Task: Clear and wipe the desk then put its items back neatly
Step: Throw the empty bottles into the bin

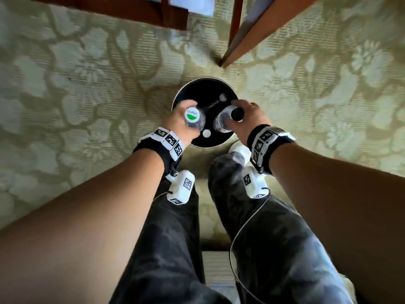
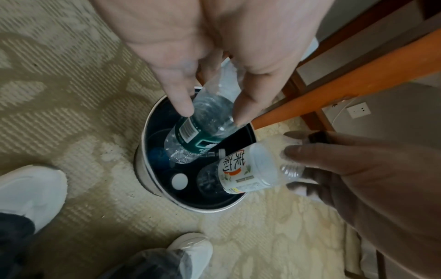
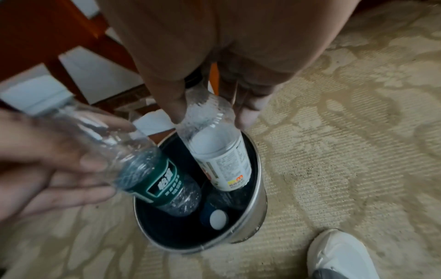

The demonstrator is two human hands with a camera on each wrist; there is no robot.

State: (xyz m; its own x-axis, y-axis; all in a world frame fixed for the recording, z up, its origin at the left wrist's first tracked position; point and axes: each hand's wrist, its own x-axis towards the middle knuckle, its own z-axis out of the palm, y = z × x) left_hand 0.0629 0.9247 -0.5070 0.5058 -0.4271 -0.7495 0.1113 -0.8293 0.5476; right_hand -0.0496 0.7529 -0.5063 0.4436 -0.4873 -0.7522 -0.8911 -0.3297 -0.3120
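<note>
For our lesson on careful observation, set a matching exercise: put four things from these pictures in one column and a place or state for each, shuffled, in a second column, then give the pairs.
Column one:
1. green-label bottle
2. white-label bottle
3. white cap
4. bin

Column two:
A. lies inside the bin, at the bottom
B. held by the right hand over the bin
C. stands on the patterned carpet
D. held by the left hand, base pointing into the bin

Pairs: 1-D, 2-B, 3-A, 4-C
</note>
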